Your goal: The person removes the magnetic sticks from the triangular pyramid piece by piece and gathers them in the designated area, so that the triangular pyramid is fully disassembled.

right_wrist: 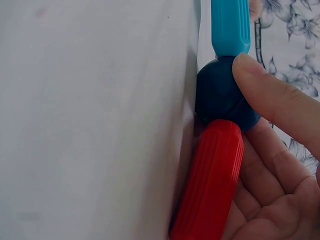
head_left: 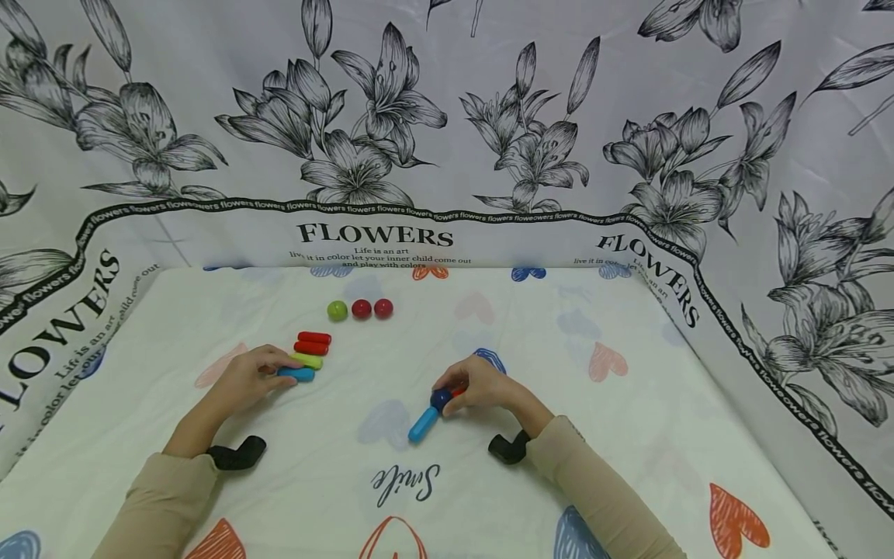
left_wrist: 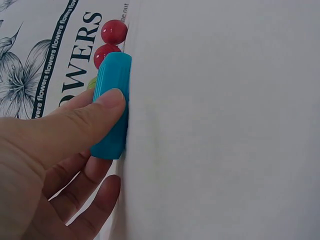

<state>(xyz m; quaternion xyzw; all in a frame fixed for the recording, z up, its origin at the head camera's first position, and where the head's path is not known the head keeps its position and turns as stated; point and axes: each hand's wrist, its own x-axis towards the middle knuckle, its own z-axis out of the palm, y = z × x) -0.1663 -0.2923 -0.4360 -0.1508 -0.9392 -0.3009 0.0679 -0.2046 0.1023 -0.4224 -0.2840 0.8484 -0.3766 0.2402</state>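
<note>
My left hand (head_left: 254, 376) pinches a short blue ridged rod (left_wrist: 113, 107), thumb on its near face, at the left of the table. Beside it in the head view lie a yellow-green rod (head_left: 307, 360) and two red rods (head_left: 312, 343), roughly parallel. Around a dark blue ball (right_wrist: 222, 92) my right hand (head_left: 482, 386) holds its thumb and fingers. A light blue rod (head_left: 424, 425) meets one side of the ball, and a red rod (right_wrist: 210, 185) meets the other. In the head view the hand partly covers that red rod.
Behind the loose rods sit a green ball (head_left: 337, 310) and two red balls (head_left: 362, 309) in a row. The white cloth (head_left: 559, 326) printed with hearts covers the table. A flower-printed curtain (head_left: 447, 155) rises at the back and sides. Black wrist pieces (head_left: 239, 453) stick out near both sleeves.
</note>
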